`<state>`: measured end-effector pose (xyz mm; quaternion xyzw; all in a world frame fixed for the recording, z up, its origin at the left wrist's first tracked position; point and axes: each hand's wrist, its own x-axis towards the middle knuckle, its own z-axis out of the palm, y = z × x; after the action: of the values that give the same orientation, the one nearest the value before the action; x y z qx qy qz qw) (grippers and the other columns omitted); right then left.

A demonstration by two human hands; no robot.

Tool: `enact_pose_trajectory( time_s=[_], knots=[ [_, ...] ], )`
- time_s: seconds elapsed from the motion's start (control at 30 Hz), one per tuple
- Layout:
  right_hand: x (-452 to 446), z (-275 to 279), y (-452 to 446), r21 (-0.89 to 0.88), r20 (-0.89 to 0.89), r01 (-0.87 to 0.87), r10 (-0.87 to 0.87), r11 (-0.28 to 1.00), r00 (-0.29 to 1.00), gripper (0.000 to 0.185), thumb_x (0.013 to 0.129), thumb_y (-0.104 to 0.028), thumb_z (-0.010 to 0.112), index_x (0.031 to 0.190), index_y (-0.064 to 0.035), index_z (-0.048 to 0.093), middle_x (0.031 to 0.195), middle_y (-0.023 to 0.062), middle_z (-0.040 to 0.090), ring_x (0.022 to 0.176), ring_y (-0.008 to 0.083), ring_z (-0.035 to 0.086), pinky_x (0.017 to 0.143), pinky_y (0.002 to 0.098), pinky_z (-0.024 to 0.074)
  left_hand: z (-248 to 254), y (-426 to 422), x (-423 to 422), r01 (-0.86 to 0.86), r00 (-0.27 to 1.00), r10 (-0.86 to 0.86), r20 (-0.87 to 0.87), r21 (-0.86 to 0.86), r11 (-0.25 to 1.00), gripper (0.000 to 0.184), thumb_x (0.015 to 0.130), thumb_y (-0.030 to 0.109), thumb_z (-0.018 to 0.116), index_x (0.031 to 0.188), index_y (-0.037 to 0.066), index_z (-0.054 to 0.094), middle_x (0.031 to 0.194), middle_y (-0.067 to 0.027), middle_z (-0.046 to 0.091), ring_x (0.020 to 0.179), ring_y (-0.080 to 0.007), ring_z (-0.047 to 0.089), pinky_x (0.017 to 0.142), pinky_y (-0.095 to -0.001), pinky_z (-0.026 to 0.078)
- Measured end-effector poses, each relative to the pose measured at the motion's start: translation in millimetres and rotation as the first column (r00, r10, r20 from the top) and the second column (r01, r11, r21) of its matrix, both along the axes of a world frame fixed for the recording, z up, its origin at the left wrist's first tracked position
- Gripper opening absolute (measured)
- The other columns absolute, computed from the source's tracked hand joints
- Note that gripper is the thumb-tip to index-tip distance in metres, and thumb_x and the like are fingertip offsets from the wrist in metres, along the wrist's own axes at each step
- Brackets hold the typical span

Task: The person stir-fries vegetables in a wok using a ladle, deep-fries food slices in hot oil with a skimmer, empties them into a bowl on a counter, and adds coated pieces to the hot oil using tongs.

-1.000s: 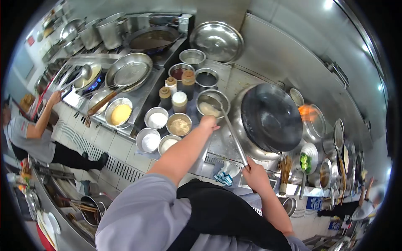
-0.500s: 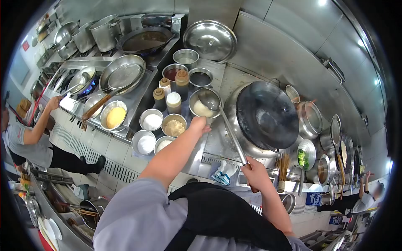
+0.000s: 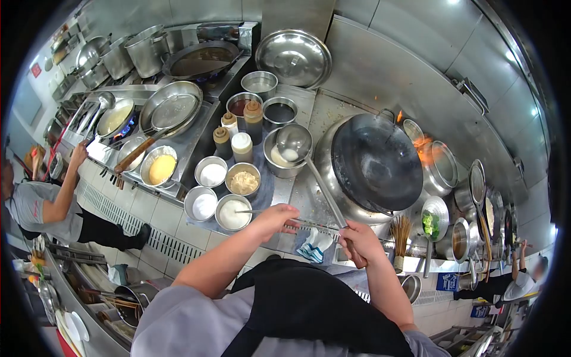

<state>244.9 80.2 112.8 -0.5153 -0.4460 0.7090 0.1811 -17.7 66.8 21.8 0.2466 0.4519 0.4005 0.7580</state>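
Observation:
My right hand (image 3: 361, 240) is wrapped round the handle end of a long metal ladle (image 3: 294, 141). The ladle's bowl, with a little whitish content, is over a metal pot (image 3: 283, 165) holding something pale. My left hand (image 3: 277, 221) has its fingers apart and holds nothing, to the right of a bowl of white contents (image 3: 233, 212) with a spoon handle sticking out. A dark wok (image 3: 380, 163) sits tilted on a large steel rim, right of the ladle. Bowls of white powder (image 3: 211, 172) and a tan paste (image 3: 243, 182) stand near squeeze bottles (image 3: 241, 147).
A co-worker (image 3: 44, 208) stands at the left by burners with pans. A bamboo brush (image 3: 399, 238), a strainer with green vegetables (image 3: 432, 221) and a striped cloth (image 3: 314, 245) lie at the near right. Flames (image 3: 423, 147) show behind the wok. Another person (image 3: 520, 279) is far right.
My left hand has moved down from the pot toward my body, and its fingers have spread. The ladle bowl has risen from inside the pot to above it.

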Motion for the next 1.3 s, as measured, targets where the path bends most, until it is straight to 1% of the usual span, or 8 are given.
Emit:
enact_pose_trajectory(
  time_s=[0.13, 0.2, 0.33, 0.43, 0.57, 0.77, 0.93, 1.3],
  knots=[
    [5, 8, 1, -0.081, -0.058, 0.014, -0.019, 0.997, 0.998, 0.015, 0.089, -0.011, 0.051, 0.1, -0.0015, 0.054, 0.063, 0.0042, 0.052, 0.039, 0.0148, 0.048, 0.036, 0.0266, 0.0364, 0, -17, -4, 0.031, 0.999, -0.032, -0.022, -0.005, 0.999, 0.036, 0.09, 0.026, 0.061, 0.113, -0.001, 0.052, 0.106, -0.0097, 0.056, 0.095, -0.0224, 0.061, 0.079, -0.0359, 0.053],
    [9, 8, 3, -0.145, -0.175, 0.022, -0.047, 0.989, 0.983, 0.014, 0.089, -0.011, 0.051, 0.099, -0.0023, 0.053, 0.063, 0.0042, 0.052, 0.039, 0.0146, 0.048, 0.036, 0.0266, 0.0368, -2, -22, -4, 0.035, 0.999, -0.035, -0.038, -0.004, 0.999, 0.036, 0.09, 0.027, 0.06, 0.112, 0.0, 0.053, 0.106, -0.0093, 0.056, 0.095, -0.0217, 0.061, 0.078, -0.0351, 0.053],
    [7, 11, 3, -0.113, -0.156, 0.008, -0.026, 0.994, 0.987, 0.015, 0.089, -0.013, 0.052, 0.1, -0.0024, 0.052, 0.063, 0.0035, 0.051, 0.039, 0.0145, 0.048, 0.036, 0.027, 0.0371, -1, -27, 5, 0.036, 0.998, -0.037, -0.059, -0.017, 0.999, 0.035, 0.091, 0.028, 0.06, 0.112, 0.002, 0.054, 0.107, -0.0085, 0.058, 0.095, -0.0206, 0.062, 0.077, -0.0341, 0.052],
    [2, 2, 7, 0.085, 0.089, -0.109, 0.101, 0.99, 0.991, 0.016, 0.089, -0.012, 0.052, 0.101, -0.0019, 0.054, 0.062, 0.0024, 0.052, 0.039, 0.0137, 0.048, 0.038, 0.0275, 0.0397, 3, -27, 15, 0.053, 0.994, -0.054, -0.094, -0.02, 0.998, 0.034, 0.091, 0.029, 0.06, 0.111, 0.003, 0.054, 0.107, -0.008, 0.058, 0.094, -0.0197, 0.062, 0.076, -0.0336, 0.051],
    [3, 1, 5, 0.166, 0.177, -0.154, 0.124, 0.974, 0.976, 0.013, 0.088, -0.01, 0.052, 0.098, -0.0012, 0.054, 0.062, 0.0023, 0.052, 0.039, 0.0132, 0.048, 0.038, 0.0275, 0.0406, 3, -27, 25, 0.072, 0.99, -0.074, -0.12, -0.019, 0.997, 0.034, 0.091, 0.03, 0.06, 0.111, 0.004, 0.055, 0.107, -0.0077, 0.059, 0.092, -0.0185, 0.062, 0.076, -0.0326, 0.051],
    [6, 3, 3, 0.128, 0.151, -0.139, 0.119, 0.982, 0.981, 0.014, 0.087, -0.01, 0.052, 0.097, -0.0006, 0.055, 0.063, 0.0027, 0.052, 0.04, 0.0129, 0.049, 0.039, 0.027, 0.0404, 2, -32, 27, 0.084, 0.99, -0.089, -0.109, -0.057, 0.995, 0.035, 0.091, 0.031, 0.061, 0.112, 0.003, 0.055, 0.108, -0.0078, 0.059, 0.092, -0.0182, 0.062, 0.076, -0.0322, 0.05],
    [10, 4, 6, -0.033, -0.041, -0.038, 0.037, 0.999, 0.999, 0.01, 0.089, -0.012, 0.051, 0.093, -0.0028, 0.054, 0.063, 0.0027, 0.052, 0.041, 0.0128, 0.049, 0.038, 0.0255, 0.0387, -3, -33, 23, 0.09, 0.99, -0.095, -0.103, -0.055, 0.994, 0.037, 0.091, 0.032, 0.06, 0.113, 0.003, 0.054, 0.108, -0.0081, 0.059, 0.093, -0.0187, 0.062, 0.076, -0.0325, 0.05],
    [0, 16, 1, -0.019, -0.06, -0.023, 0.022, 1.0, 0.998, 0.009, 0.089, -0.012, 0.051, 0.092, -0.0038, 0.054, 0.065, 0.0021, 0.053, 0.041, 0.0119, 0.049, 0.036, 0.0245, 0.0371, 1, -28, 15, 0.125, 0.985, -0.128, -0.112, -0.035, 0.992, 0.036, 0.091, 0.033, 0.059, 0.111, 0.003, 0.054, 0.107, -0.0073, 0.059, 0.093, -0.0189, 0.062, 0.076, -0.0326, 0.049]
  ],
)
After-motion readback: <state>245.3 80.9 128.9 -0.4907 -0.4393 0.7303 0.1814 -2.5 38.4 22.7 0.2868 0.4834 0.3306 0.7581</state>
